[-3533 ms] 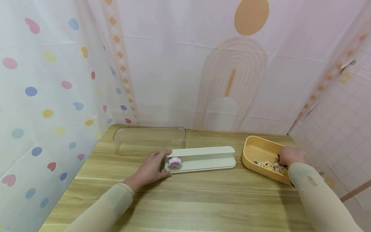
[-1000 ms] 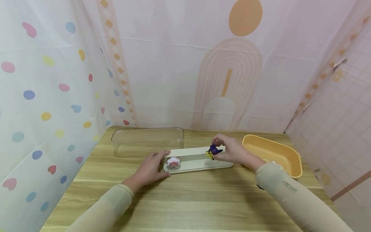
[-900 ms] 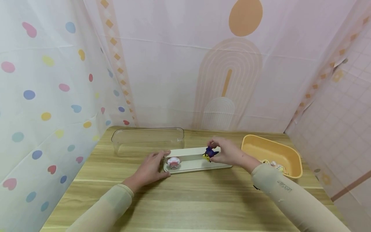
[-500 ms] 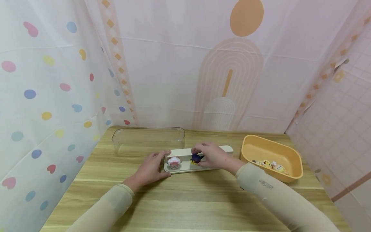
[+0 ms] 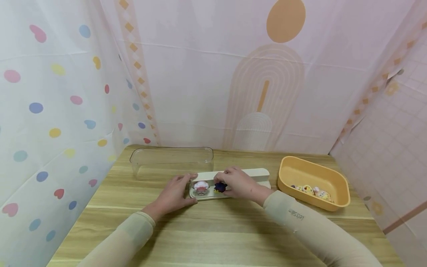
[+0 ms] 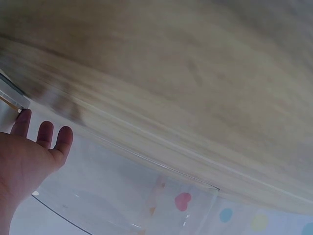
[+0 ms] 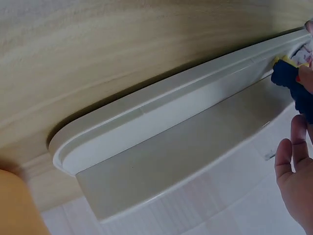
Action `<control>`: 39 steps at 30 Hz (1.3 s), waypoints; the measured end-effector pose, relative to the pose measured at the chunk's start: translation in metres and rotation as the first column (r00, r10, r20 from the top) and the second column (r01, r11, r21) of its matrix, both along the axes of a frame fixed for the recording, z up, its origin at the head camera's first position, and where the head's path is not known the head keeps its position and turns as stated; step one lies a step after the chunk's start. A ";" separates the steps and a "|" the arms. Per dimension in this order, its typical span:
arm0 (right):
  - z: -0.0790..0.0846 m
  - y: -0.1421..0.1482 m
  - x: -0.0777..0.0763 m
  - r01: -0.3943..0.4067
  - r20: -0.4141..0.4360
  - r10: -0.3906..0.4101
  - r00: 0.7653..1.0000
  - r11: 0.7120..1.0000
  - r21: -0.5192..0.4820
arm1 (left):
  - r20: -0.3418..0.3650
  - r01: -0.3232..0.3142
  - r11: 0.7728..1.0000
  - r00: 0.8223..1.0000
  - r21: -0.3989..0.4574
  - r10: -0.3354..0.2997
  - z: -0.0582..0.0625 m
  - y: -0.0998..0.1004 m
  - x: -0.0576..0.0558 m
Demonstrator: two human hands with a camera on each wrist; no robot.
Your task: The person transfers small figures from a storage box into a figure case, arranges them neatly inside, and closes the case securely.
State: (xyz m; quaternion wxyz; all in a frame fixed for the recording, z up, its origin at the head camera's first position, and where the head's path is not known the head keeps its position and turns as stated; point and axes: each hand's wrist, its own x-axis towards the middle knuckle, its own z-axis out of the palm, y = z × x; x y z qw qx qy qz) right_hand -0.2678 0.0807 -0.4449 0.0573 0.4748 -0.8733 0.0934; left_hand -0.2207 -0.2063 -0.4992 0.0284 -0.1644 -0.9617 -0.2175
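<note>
A cream stepped display base lies lengthwise on the wooden table. My left hand grips its left end, thumb at the front corner and fingers at the back step; the left wrist view shows the other fingers loosely bent. A figurine with a white-and-pink head stands on the base's lower step at that end. Just right of it, my right hand pinches a dark blue and yellow figurine low over the same step. The right wrist view shows its dark blue back between thumb and fingers.
Behind the base at the left stands a clear plastic cover, its open side up. At the right sits an orange-yellow bin holding several small figurines. Patterned cloth hangs behind the table and on both sides.
My right hand has taken the dark blue figurine out of the bin, carried it left over the base and lowered it beside the white-and-pink figurine. My left hand keeps its place.
</note>
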 end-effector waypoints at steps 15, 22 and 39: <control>-0.001 -0.005 -0.005 0.074 0.056 -0.073 0.996 0.997 -0.015 | 0.004 0.002 1.000 1.000 -0.003 -0.002 -0.001 0.001 0.000; -0.001 -0.005 -0.005 0.089 0.084 -0.089 0.992 0.996 0.010 | -0.007 0.011 1.000 1.000 -0.011 -0.011 -0.002 0.001 0.000; -0.007 -0.007 -0.004 0.085 0.006 -0.085 0.996 0.996 -0.012 | -0.014 0.005 1.000 1.000 -0.006 -0.005 -0.002 0.000 0.000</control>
